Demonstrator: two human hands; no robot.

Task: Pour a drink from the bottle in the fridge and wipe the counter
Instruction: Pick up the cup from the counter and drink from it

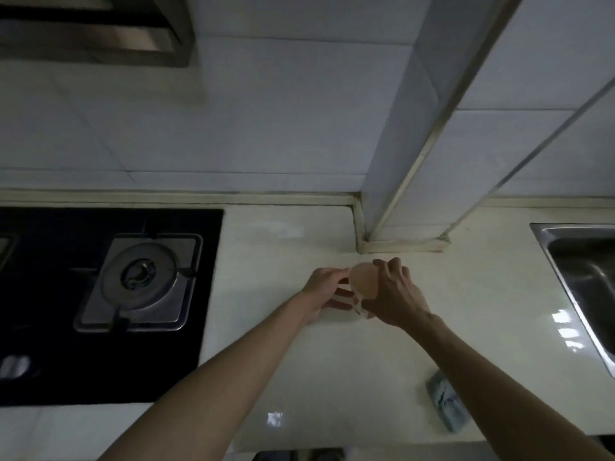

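Risk, spill: the bottle [364, 284] seems to be at the opening step. If its rounded orange top comes loose while the body leans, drink would run onto the counter [332, 377].
Risk, slip: the body looks clear and smooth. A weak hold on it during a twist could let it spin or drop.
Risk, support: whether the bottle's base rests on the counter cannot be told. If it does not, only the grips carry it.
Left hand [321, 286]: fingers curled round the bottle's left side, thumb reaching toward the top.
Right hand [397, 296]: fingers curled over the top's far and right side, gripping it.
Bottle: between the two hands, touching both, mid-counter, near the tiled pillar's foot.
Cloth [447, 405]: on the counter beside the right forearm, well apart from the bottle.
Glass: none in view.
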